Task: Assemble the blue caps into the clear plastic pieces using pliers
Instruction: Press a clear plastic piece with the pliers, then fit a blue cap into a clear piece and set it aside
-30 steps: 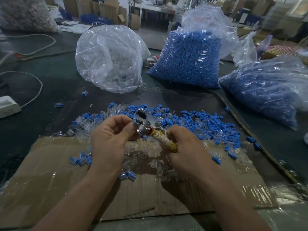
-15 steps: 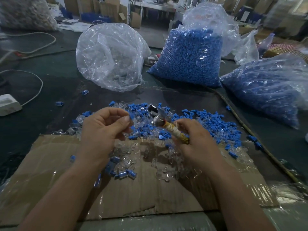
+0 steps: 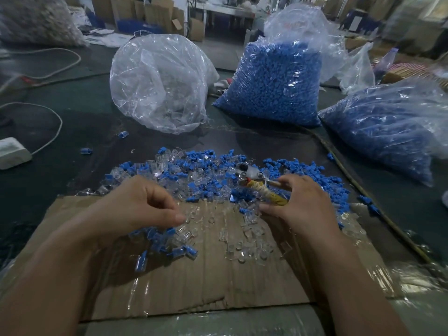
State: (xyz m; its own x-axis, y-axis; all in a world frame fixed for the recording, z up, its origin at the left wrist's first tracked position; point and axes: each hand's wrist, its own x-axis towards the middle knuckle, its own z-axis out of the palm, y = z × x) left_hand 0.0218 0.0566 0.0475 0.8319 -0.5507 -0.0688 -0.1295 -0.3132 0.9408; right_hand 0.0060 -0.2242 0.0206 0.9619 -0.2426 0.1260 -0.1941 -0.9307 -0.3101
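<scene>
Right hand (image 3: 303, 209) grips the pliers (image 3: 254, 180) over loose caps (image 3: 315, 170) on the worktop (image 3: 72, 132). Left hand (image 3: 143, 207): fingers (image 3: 169, 215) curl together (contents indeterminate) above clear pieces (image 3: 244, 248). Risk: a slick clear piece slips from a loose pinch.

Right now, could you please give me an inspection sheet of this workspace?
Surface: dark table with a taped cardboard sheet at the near edge.
Job's things: loose blue caps and clear plastic pieces heaped over the sheet's far edge; pliers with a wrapped handle.
Clutter: clear bag, upright blue-cap bag, slumped blue-cap bag; a stray cap on the table.
Hands: right hand grips the pliers; left hand is curled over the pieces, any hold unclear.
Cables: white cable runs to a white box at left.
Surroundings: cardboard boxes far back, blurred.
</scene>
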